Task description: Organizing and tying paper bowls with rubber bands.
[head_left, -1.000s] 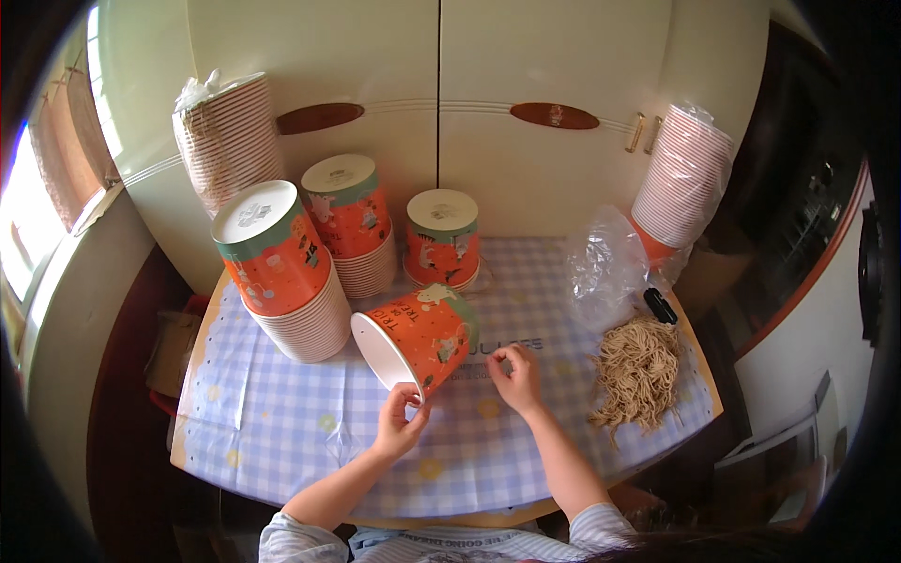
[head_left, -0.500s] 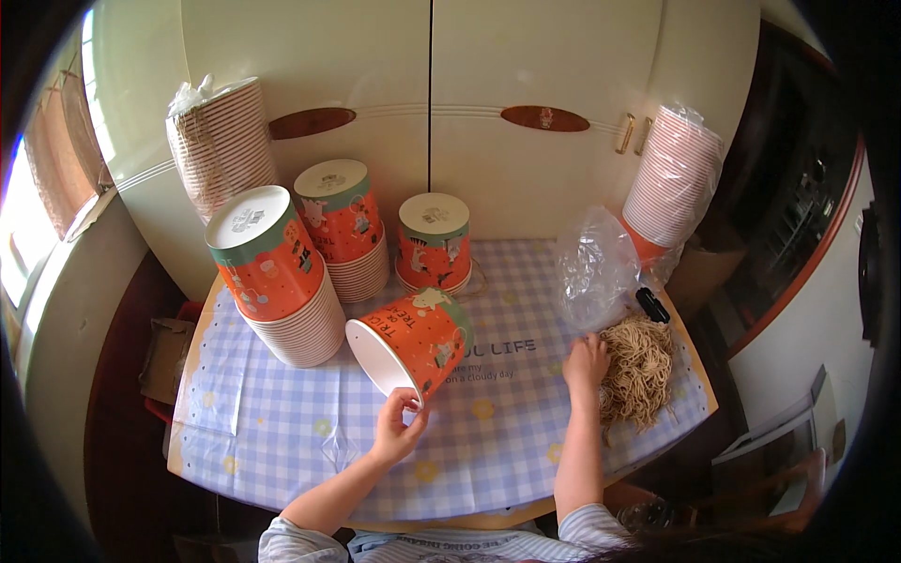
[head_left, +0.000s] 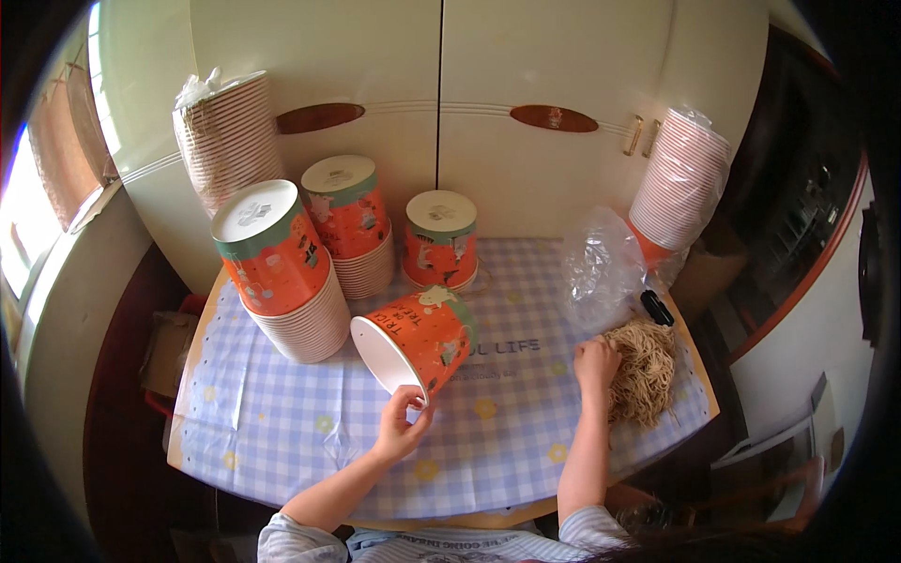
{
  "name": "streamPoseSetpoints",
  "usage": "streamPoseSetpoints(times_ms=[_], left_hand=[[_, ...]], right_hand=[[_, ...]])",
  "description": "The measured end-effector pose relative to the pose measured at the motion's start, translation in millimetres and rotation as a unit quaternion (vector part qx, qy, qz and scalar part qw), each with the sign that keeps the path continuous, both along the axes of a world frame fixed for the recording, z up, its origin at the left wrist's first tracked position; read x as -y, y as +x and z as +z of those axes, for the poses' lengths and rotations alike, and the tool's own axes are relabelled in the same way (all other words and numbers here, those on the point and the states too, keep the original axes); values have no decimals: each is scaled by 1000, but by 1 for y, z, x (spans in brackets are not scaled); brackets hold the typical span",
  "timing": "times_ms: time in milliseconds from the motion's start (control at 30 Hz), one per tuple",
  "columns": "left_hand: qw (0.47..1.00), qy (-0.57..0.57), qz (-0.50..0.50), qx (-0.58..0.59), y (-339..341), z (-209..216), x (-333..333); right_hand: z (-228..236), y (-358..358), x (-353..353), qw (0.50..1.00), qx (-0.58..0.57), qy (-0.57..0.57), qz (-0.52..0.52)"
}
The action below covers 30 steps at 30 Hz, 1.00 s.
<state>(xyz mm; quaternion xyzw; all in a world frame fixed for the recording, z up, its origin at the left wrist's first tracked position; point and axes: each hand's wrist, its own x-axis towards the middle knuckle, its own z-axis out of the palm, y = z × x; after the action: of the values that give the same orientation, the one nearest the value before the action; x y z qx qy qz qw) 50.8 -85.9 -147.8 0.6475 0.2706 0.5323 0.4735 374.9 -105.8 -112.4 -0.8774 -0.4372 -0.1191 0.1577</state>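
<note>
An orange paper bucket [head_left: 418,340] with a green band and cartoon figures lies tilted on the table, its white open mouth toward the near left. My left hand [head_left: 404,424] pinches the near edge of its rim between thumb and fingers. At the right, my right hand [head_left: 597,364] is closed against the left edge of a pile of beige twine strands [head_left: 644,371]. Its curled fingers hide whatever they hold. Just behind the twine lies a black object [head_left: 656,307], perhaps a clip, beside a crumpled clear plastic bag [head_left: 601,263].
Upside-down bucket stacks stand at the left front [head_left: 272,253] and behind it [head_left: 345,216]; another upturned bucket [head_left: 440,239] is at back centre. Tall bagged stacks rise at the back left [head_left: 230,141] and back right [head_left: 682,178]. A checked cloth [head_left: 291,441] covers the table, against cream cabinets [head_left: 554,56].
My right hand has shifted very slightly at the twine's edge, its fingers more curled. The left hand keeps its pinch on the bucket rim. The whole view has moved a little.
</note>
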Motion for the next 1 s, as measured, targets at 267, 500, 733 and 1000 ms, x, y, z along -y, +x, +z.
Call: streamPoseSetpoints(times_ms=[267, 500, 733, 1000], left_hand=[[1000, 4, 12, -10, -4, 0, 0], [1000, 2, 23, -9, -3, -1, -1], [999, 3, 37, 9, -6, 0, -7], [999, 3, 41, 9, -7, 3, -7]], right_hand=[[15, -72, -12, 939, -130, 177, 265], [-10, -131, -12, 584, -732, 113, 332], [-19, -113, -17, 791, -505, 72, 337], [-8, -124, -10, 933, -65, 76, 347]])
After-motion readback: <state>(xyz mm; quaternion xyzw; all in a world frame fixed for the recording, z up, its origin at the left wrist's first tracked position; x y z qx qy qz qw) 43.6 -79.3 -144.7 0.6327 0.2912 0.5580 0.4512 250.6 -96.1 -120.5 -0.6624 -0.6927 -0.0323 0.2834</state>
